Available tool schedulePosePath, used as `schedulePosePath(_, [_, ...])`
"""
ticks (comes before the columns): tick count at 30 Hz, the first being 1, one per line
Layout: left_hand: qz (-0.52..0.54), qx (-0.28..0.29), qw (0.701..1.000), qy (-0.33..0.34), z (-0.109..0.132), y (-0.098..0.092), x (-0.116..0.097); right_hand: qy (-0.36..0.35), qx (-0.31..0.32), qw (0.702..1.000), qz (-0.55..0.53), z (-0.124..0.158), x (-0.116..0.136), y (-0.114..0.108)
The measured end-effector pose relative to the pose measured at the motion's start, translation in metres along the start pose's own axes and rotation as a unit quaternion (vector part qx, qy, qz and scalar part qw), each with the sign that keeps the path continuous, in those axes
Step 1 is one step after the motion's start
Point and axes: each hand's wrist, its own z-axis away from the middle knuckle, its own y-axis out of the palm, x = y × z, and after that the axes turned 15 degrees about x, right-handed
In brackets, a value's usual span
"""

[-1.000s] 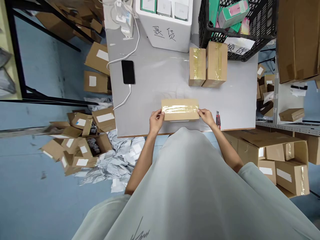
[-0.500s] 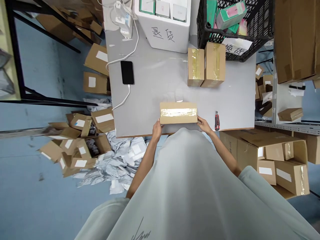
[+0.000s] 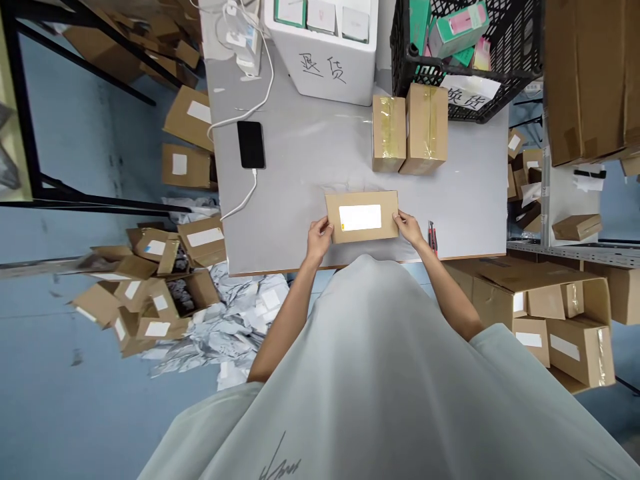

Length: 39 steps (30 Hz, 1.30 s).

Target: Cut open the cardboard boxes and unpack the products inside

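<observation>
Between my two hands is a brown cardboard box (image 3: 390, 229), a white label on the face turned up to me. My left hand (image 3: 319, 239) grips its left end, and my right hand (image 3: 409, 228) pinches the right end with the thumb on top. The box is slightly tilted over the near part of the grey table (image 3: 310, 147); whether it touches the surface I cannot tell. Just right of my right hand lies a red and black utility knife (image 3: 433, 237). Two taped cardboard boxes, a smaller one (image 3: 389, 137) and a larger one (image 3: 427, 133), stand farther back.
A white foam bin (image 3: 325, 73) and a black crate (image 3: 470, 70) with small boxes stand at the back. A phone (image 3: 251, 145) on a white cable lies left. Opened cartons (image 3: 187, 293) and crumpled bags (image 3: 235, 327) cover the left floor; a big carton (image 3: 480, 293) is at right.
The box has been turned over: its taped side faced me before, and now its labelled side does. Both hands have shifted with it, slightly away from me.
</observation>
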Motion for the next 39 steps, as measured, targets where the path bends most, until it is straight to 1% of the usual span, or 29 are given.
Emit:
schedulePosePath(2, [0.014,-0.003,1.000,-0.004,-0.004,0.003,0.002,0.019,-0.005,0.999,-0.035,0.000,-0.002,0.005])
schedulePosePath(5, [0.074,0.005,0.997,-0.026,-0.006,0.006,0.006,0.031,-0.013,0.995,-0.090,0.003,-0.005,0.012])
schedulePosePath(8, [0.129,0.019,0.987,-0.091,-0.005,0.010,0.010,0.024,-0.019,0.991,-0.128,0.009,-0.008,0.020])
schedulePosePath(11, [0.135,0.025,0.981,-0.139,-0.002,0.014,0.013,0.006,-0.018,0.988,-0.152,0.014,-0.011,0.025])
schedulePosePath(14, [0.137,0.036,0.979,-0.147,-0.002,0.019,0.013,0.006,-0.006,0.985,-0.170,0.018,-0.014,0.021])
schedulePosePath(16, [0.137,0.035,0.979,-0.147,-0.004,0.021,0.010,0.014,-0.003,0.984,-0.178,0.021,-0.017,0.013])
schedulePosePath(18, [0.137,0.028,0.980,-0.143,-0.005,0.024,0.005,0.031,-0.032,0.985,-0.165,0.024,-0.022,0.002])
schedulePosePath(20, [0.140,0.038,0.981,-0.126,-0.006,0.027,-0.003,0.050,-0.093,0.986,-0.132,0.030,-0.023,-0.010])
schedulePosePath(22, [0.148,0.075,0.981,-0.097,-0.004,0.031,-0.014,0.043,-0.149,0.983,-0.095,0.039,-0.018,-0.018])
schedulePosePath(23, [0.153,0.099,0.980,-0.080,-0.002,0.034,-0.019,0.026,-0.160,0.983,-0.082,0.044,-0.012,-0.020])
schedulePosePath(24, [0.158,0.122,0.978,-0.065,0.001,0.037,-0.026,0.004,-0.157,0.985,-0.074,0.050,-0.003,-0.021])
schedulePosePath(26, [0.172,0.160,0.971,-0.049,0.007,0.046,-0.039,-0.036,-0.122,0.990,-0.067,0.060,0.017,-0.017])
schedulePosePath(28, [0.179,0.188,0.965,-0.040,0.013,0.056,-0.053,-0.047,-0.085,0.993,-0.059,0.068,0.039,-0.011])
schedulePosePath(30, [0.166,0.197,0.966,-0.023,0.019,0.064,-0.065,-0.045,-0.073,0.996,-0.040,0.071,0.056,-0.005])
schedulePosePath(32, [0.137,0.183,0.973,0.008,0.024,0.065,-0.075,-0.051,-0.070,0.996,-0.029,0.070,0.067,-0.001])
schedulePosePath(34, [0.103,0.153,0.982,0.042,0.028,0.059,-0.083,-0.070,-0.056,0.995,-0.051,0.065,0.071,0.003])
schedulePosePath(36, [0.067,0.121,0.988,0.065,0.030,0.046,-0.087,-0.089,-0.027,0.991,-0.093,0.059,0.072,0.009])
schedulePosePath(39, [0.028,0.089,0.993,0.071,0.033,0.026,-0.091,-0.097,0.021,0.986,-0.131,0.049,0.073,0.023])
